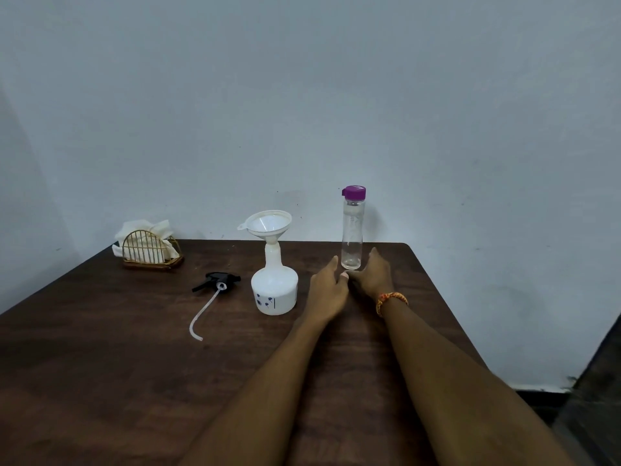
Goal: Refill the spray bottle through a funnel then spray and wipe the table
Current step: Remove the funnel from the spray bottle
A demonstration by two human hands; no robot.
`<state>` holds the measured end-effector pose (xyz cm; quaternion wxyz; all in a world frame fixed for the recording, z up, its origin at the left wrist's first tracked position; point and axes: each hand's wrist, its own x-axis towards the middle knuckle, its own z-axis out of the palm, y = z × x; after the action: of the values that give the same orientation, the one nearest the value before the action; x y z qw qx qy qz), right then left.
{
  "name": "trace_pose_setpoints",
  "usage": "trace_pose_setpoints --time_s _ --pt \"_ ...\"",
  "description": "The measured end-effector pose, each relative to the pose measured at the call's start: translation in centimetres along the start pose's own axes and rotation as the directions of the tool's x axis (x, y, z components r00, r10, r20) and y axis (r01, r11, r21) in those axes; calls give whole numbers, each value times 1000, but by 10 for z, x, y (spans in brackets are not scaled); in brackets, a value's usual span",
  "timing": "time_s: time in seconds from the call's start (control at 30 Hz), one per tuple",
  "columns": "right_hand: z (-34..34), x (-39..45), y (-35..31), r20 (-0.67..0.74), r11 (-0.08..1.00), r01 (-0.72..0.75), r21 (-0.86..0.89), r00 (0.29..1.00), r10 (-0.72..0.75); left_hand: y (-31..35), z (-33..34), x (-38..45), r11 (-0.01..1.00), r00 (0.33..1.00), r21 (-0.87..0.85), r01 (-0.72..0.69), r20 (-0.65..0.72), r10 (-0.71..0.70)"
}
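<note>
Spray bottle (275, 290), white and translucent, stands upright on the dark wooden tabletop (100, 381), near its middle and slightly toward the far edge. Its neck is uncapped, and a white funnel (267, 224) sits in the neck with its mouth upward and a small tab on its left rim. The black trigger head (217, 280) lies on its side on the tabletop just left of the bottle, apart from it, with its pale dip tube (203, 314) curving toward the near left. A tall clear water bottle (352, 230) with a purple cap (354, 192) stands upright to the right of the spray bottle, near the far edge; the cap is on. How much liquid it contains cannot be determined. Both hands lie at the base of the water bottle. The left hand (327, 290) is on its near-left side with fingers extended toward it; the right hand (373, 275) is on its near-right side, fingers also extended. Both hands are relaxed and hold nothing; whether the fingertips touch the glass cannot be told. The right wrist carries an orange thread band (389, 300). At the far left of the tabletop stands a gold wire holder (148, 250) filled with white napkins (148, 228). A pale wall (302, 95) rises behind the tabletop.
</note>
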<state>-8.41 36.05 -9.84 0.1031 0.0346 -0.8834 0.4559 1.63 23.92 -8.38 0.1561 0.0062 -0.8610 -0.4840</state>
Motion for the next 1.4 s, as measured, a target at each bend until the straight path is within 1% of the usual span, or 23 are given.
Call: trace_pose_setpoints --time_s 0.1,0.2,0.27,0.33,0.4,0.43,0.53,0.6,0.63,0.67,0.7,0.73,0.8,0.87,0.93,1.0,1.13,1.2,1.3,1.4 --pt "-3 -17 1 -12 999 -15 -34 1000 14 6 -4 -13 998 999 51 -45 -16 46" --pt "-6 -42 -4 -12 1000 3 -28 1000 -3 14 -13 -30 994 978 74 -81 -184 94" --pt "-3 -57 -8 1 1000 21 -12 1000 -21 19 -22 -40 990 943 83 -114 -304 134" --pt "0 -73 -12 25 999 36 -15 999 -36 24 -34 -54 986 904 86 -141 -395 163" --pt "4 -90 -22 33 998 68 5 997 -68 24 -47 -65 988 846 70 -140 -509 156" --pt "5 -98 -27 10 995 97 24 995 -98 21 -53 -70 989 805 44 -142 -576 141" --pt "11 -121 -46 -169 955 248 160 961 -221 11 -76 -79 979 654 -85 -185 -754 58" --pt "16 -131 -62 -256 901 361 240 919 -300 4 -92 -82 967 566 -152 -205 -825 -10" --pt "18 -134 -71 -273 873 402 275 904 -330 2 -100 -82 963 541 -170 -208 -841 -31" --pt "19 -136 -81 -280 843 437 315 891 -357 -1 -107 -81 964 535 -169 -208 -844 -32" --pt "18 -138 -92 -278 814 466 348 880 -385 -4 -112 -77 968 551 -155 -198 -834 -20" --pt "18 -138 -103 -283 785 497 370 865 -414 -7 -117 -73 973 589 -139 -184 -808 -4" --pt "17 -137 -123 -304 744 553 376 832 -464 -11 -123 -64 977 698 -134 -166 -716 21" --pt "18 -133 -140 -304 729 564 387 825 -477 -17 -127 -53 975 768 -150 -162 -640 29" --pt "18 -128 -150 -286 741 555 378 831 -477 -19 -127 -45 966 816 -203 -160 -577 14" --pt "20 -120 -152 -267 756 551 354 834 -483 -18 -127 -37 954 837 -245 -175 -547 13" --pt "19 -105 -154 -246 784 537 311 843 -479 -14 -125 -29 928 850 -316 -199 -527 3" --pt "19 -100 -156 -228 772 575 273 818 -529 -14 -126 -28 919 852 -336 -205 -524 -1" --pt "19 -97 -159 -206 719 657 226 754 -624 -13 -129 -27 918 859 -335 -215 -512 14" --pt "15 -95 -163 -184 681 705 196 709 -681 -17 -132 -25 915 855 -325 -239 -517 40"
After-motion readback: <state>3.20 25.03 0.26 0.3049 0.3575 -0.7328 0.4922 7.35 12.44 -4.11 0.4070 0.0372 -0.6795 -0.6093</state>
